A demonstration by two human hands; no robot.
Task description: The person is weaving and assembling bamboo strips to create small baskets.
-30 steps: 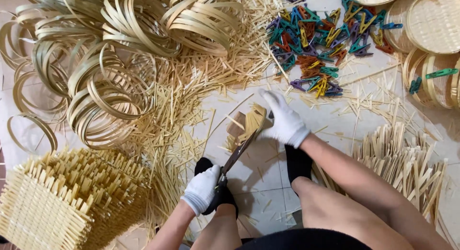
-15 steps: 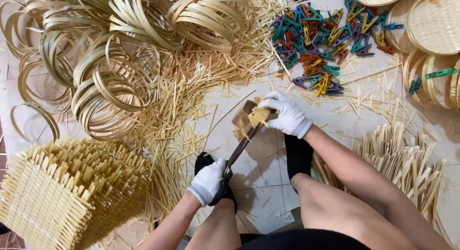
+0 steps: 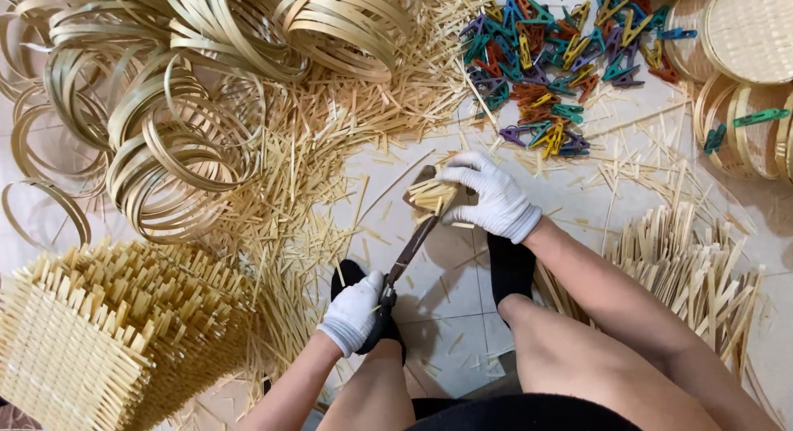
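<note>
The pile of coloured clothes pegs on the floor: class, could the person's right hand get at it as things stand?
Probably yes. The pile of coloured clothes pegs lies just beyond the right hand, with only scattered bamboo slivers on the floor between. But that gloved hand is gripping a small bundle of bamboo strips, so it isn't free.

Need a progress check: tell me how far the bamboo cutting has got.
Done: cut slivers litter the floor. In hand: left hand holds the blade against a strip bundle gripped by the right hand. Left: a strip pile lies uncut.
</note>
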